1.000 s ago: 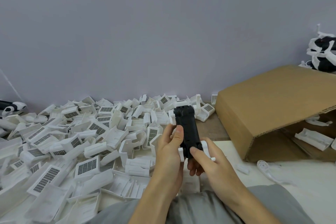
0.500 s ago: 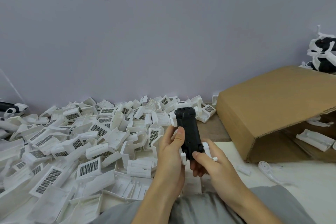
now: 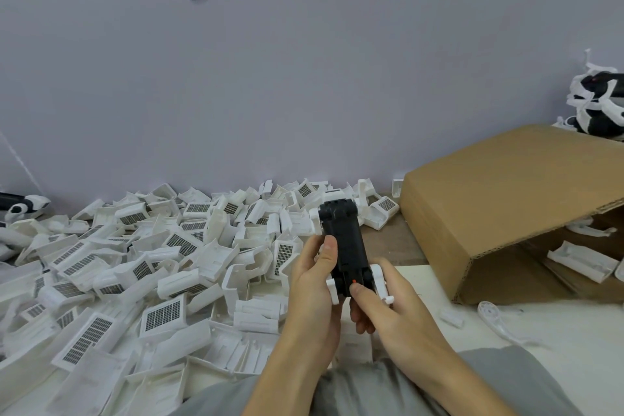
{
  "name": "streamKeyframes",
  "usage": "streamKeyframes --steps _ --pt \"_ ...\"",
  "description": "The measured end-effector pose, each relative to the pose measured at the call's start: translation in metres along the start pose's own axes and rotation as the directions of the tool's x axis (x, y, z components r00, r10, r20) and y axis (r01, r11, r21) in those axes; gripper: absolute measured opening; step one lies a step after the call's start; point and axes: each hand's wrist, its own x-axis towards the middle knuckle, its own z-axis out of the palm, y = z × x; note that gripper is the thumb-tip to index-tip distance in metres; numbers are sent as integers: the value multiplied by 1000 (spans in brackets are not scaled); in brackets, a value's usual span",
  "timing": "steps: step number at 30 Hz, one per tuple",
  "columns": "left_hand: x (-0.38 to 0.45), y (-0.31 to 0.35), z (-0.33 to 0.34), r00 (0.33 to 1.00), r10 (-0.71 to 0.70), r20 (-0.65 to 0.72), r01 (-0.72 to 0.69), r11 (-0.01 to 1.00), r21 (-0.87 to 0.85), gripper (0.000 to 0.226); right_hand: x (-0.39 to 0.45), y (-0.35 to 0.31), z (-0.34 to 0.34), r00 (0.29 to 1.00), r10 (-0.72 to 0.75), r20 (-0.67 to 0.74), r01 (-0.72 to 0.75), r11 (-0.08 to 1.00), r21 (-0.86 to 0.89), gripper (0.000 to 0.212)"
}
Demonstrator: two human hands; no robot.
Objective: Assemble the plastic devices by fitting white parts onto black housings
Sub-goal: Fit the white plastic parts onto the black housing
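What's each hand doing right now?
Left hand: holding the black housing.
Right hand: holding the same housing, thumb at its near end.

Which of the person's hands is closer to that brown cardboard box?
Right. The right hand sits on the side of the black housing facing the cardboard box; the left hand holds its far side.

Table [image 3: 398, 240] under white parts [image 3: 162, 267], box [image 3: 506, 199]

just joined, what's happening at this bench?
A person holds a black housing in both hands: the left hand grips its side, the right hand pinches its near end, where white parts already sit. A heap of loose white parts lies to the left, an open cardboard box to the right.
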Motion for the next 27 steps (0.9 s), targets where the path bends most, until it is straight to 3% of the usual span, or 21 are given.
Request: streamKeyframes --steps 10,15,19,23,25,27 --pt "-1 -1 0 999 -40 -2 40 999 -23 41 -3 -2 -1 1000 -13 26 12 998 58 19" --pt "-1 2 0 994 -27 -104 15 993 -116 55 1 1 -2 998 -29 -50 35 991 131 14" --pt "3 6 0 983 5 -185 -39 983 -180 43 5 5 -4 990 -49 -131 70 985 159 14" --pt "3 8 -5 991 1 -131 -39 958 -283 34 3 3 -9 981 -121 -154 142 981 131 21" --pt "3 10 -8 995 -7 -101 -31 930 -367 17 4 3 -12 968 -171 -185 181 983 42 22" --pt "4 11 -9 994 -16 -107 -32 902 -431 24 5 2 -14 949 -202 -242 192 979 -66 18"
